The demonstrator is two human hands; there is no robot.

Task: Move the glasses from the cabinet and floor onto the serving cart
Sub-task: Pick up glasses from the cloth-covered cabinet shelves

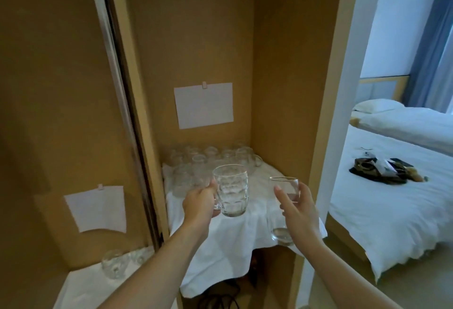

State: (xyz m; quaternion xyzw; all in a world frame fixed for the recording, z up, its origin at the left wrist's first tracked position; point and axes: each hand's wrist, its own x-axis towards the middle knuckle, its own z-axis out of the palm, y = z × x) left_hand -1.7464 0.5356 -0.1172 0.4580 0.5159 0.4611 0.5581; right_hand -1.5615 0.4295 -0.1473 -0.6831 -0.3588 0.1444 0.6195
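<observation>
My left hand (199,204) grips one dimpled clear glass mug (230,190) by its handle, my right hand (297,207) one smooth clear tumbler (285,209), above the white-clothed cabinet shelf (245,242).

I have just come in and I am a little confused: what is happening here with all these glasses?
A person is taking glasses out of a wooden cabinet. The left hand holds a clear dimpled glass mug by its handle; the right hand grips a tall plain clear glass. More clear glasses stand behind on a white cloth.
</observation>
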